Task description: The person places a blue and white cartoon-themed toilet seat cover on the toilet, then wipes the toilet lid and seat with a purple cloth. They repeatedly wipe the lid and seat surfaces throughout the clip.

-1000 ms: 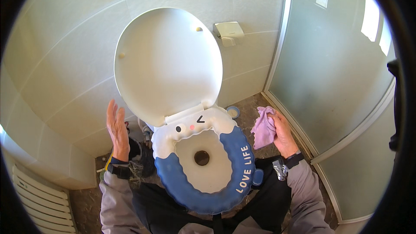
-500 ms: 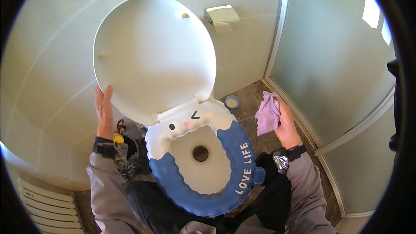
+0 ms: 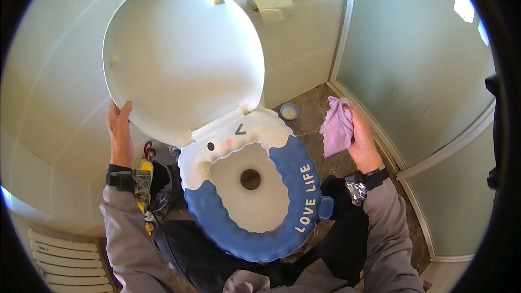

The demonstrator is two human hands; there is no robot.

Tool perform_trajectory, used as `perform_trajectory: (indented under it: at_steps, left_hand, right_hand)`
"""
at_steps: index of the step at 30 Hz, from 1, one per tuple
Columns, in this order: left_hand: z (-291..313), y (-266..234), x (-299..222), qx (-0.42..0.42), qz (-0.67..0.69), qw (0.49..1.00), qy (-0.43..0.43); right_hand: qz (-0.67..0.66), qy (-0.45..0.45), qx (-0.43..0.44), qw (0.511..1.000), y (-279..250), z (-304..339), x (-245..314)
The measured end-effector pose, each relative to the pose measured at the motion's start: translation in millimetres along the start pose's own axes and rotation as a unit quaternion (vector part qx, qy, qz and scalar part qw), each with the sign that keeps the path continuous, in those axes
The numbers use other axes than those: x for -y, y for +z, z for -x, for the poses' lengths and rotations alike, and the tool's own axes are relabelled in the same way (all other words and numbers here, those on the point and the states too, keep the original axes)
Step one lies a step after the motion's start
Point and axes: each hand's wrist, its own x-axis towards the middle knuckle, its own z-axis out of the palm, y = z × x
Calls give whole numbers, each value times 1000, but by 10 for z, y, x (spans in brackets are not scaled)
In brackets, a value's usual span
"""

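A white toilet lid (image 3: 184, 59) stands raised against the wall. At its lower left edge, my left hand (image 3: 120, 130) grips the rim, thumb on the inner face and other fingers partly hidden behind it. My right hand (image 3: 362, 142) holds a crumpled pink-purple cloth (image 3: 337, 127) in the air, to the right of the toilet. A padded seat cover (image 3: 233, 245), blue in front and white with a winking face at the back, lies on the toilet. Inside its opening shows the white toilet bowl (image 3: 230, 198) with a dark drain hole.
A small blue-rimmed round dish (image 3: 289, 111) sits on the brown floor behind the toilet. A black-lined bin (image 3: 168, 184) and a yellow item (image 3: 145, 168) are by my left forearm. A frosted glass shower door (image 3: 412, 76) borders the right; a paper holder (image 3: 271, 2) hangs on the wall.
The view has shifted slightly, so most things sit higher in the picture. My left hand stays at the lid's edge, and the cloth stays in my right hand.
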Motion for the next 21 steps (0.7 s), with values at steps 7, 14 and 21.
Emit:
perform_trajectory:
  at_steps: [7, 14, 21]
  left_hand:
    - [-83, 126, 37, -93, -48, 994, 14]
    - [65, 153, 35, -118, -91, 987, 62]
    - [288, 34, -22, -85, -131, 987, 40]
  right_hand:
    - [28, 23, -13, 999, 5, 6, 4]
    - [29, 27, -46, 998, 49, -15, -18]
    - [46, 26, 6, 999, 15, -46, -87]
